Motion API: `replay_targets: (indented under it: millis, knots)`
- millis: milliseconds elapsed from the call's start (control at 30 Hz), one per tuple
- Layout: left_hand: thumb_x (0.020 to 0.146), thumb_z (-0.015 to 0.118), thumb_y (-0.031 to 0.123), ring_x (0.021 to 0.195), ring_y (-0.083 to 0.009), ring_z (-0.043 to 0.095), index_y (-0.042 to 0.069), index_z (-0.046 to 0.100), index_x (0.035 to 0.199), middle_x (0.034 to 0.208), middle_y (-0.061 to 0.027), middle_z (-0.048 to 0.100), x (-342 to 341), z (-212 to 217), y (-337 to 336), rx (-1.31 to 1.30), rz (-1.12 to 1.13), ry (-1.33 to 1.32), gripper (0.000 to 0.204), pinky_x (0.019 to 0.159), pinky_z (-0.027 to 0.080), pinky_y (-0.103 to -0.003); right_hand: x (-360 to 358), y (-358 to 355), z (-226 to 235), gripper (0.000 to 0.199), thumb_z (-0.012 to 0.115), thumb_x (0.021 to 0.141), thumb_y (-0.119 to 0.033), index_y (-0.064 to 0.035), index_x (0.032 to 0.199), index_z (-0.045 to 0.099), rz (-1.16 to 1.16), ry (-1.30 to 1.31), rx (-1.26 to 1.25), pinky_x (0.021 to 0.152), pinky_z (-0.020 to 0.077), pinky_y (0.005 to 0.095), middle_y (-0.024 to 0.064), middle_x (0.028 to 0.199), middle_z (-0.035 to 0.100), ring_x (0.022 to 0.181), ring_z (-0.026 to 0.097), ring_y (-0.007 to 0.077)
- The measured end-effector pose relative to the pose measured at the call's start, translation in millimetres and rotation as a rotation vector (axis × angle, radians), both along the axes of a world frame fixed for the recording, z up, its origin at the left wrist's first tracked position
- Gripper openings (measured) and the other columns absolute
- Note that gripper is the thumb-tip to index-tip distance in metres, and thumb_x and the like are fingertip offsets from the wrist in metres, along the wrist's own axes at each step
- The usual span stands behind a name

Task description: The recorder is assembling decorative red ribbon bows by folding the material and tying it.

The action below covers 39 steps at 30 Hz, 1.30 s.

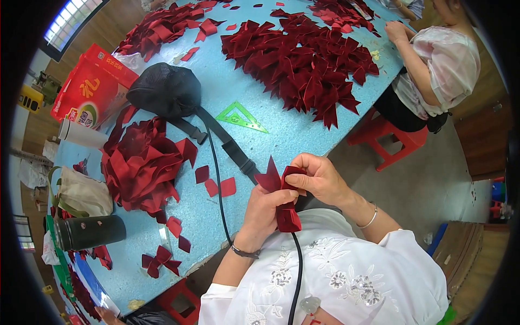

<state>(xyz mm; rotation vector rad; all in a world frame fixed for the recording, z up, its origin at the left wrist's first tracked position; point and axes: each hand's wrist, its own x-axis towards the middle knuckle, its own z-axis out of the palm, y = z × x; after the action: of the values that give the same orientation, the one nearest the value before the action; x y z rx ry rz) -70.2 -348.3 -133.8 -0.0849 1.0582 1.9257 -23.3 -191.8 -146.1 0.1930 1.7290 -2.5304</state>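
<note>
A dark red velvet fabric bow [288, 220] is held between my hands, just past the table's near edge and in front of my white top. My left hand [261, 212] is closed around its middle, thumb pressed on the front. A pointed tail sticks up above that thumb, and a folded loop hangs below. With thumb and fingers, my right hand [327, 183] pinches the upper loop. What lies under my left fingers is hidden. Nearest on the table are a few small red fabric pieces [228, 187] and, at lower left, a finished-looking bow [161, 261].
On the blue table [295, 127] lie a large heap of red bows [303, 62], a pile of red fabric strips [142, 165], a green set square [241, 117] and a black bag [165, 89]. A dark bottle [91, 233] lies left. A person [433, 65] sits far right.
</note>
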Motion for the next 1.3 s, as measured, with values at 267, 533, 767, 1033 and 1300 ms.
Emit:
replay_targets:
  millis: [267, 533, 767, 1033, 1300]
  knots:
    - [0.076, 0.063, 0.000, 0.069, -0.0116, 0.057, -0.004, 0.061, 0.093, 0.084, -0.0106, 0.065, 3, -6, -5, -0.023, 0.037, -0.021, 0.017, 0.063, 0.046, -0.024, 1, -8, 4, 0.012, 0.062, 0.086, -0.009, 0.0004, 0.086, 0.054, -0.070, -0.008, -0.022, 0.047, 0.0380, 0.0201, 0.0024, 0.070, 0.056, 0.056, 0.048, 0.0055]
    - [0.078, 0.067, 0.001, 0.072, -0.0104, 0.059, -0.004, 0.062, 0.094, 0.084, -0.0084, 0.065, 5, 4, -14, -0.042, 0.066, 0.082, 0.017, 0.065, 0.047, -0.022, 5, -13, 2, 0.011, 0.062, 0.086, -0.008, -0.0012, 0.082, 0.055, -0.108, 0.060, 0.072, 0.046, 0.0353, 0.0196, 0.0008, 0.067, 0.056, 0.055, 0.046, 0.0042]
    - [0.079, 0.069, 0.004, 0.070, -0.0098, 0.059, -0.003, 0.064, 0.090, 0.084, -0.0069, 0.065, 10, 3, -20, -0.086, 0.110, 0.163, 0.014, 0.062, 0.048, -0.023, 12, -11, 13, 0.009, 0.061, 0.087, -0.006, -0.0005, 0.084, 0.054, -0.039, 0.051, 0.253, 0.049, 0.0396, 0.0203, 0.0034, 0.072, 0.058, 0.058, 0.049, 0.0064]
    - [0.081, 0.069, 0.007, 0.068, -0.0085, 0.059, -0.003, 0.064, 0.091, 0.081, -0.0052, 0.065, 18, 1, -28, -0.092, 0.120, 0.172, 0.015, 0.060, 0.047, -0.022, 19, -18, 12, 0.010, 0.061, 0.087, -0.008, -0.0005, 0.085, 0.055, -0.114, 0.130, 0.337, 0.051, 0.0412, 0.0190, 0.0018, 0.072, 0.058, 0.059, 0.051, 0.0060]
    - [0.078, 0.071, 0.008, 0.065, -0.0070, 0.058, -0.003, 0.066, 0.084, 0.075, -0.0033, 0.065, 17, 6, -27, -0.270, -0.020, 0.346, 0.014, 0.058, 0.046, -0.021, 6, 0, 25, 0.016, 0.070, 0.079, -0.009, -0.0010, 0.087, 0.058, -0.110, 0.240, 0.541, 0.060, 0.0451, 0.0218, 0.0016, 0.072, 0.058, 0.066, 0.053, 0.0063]
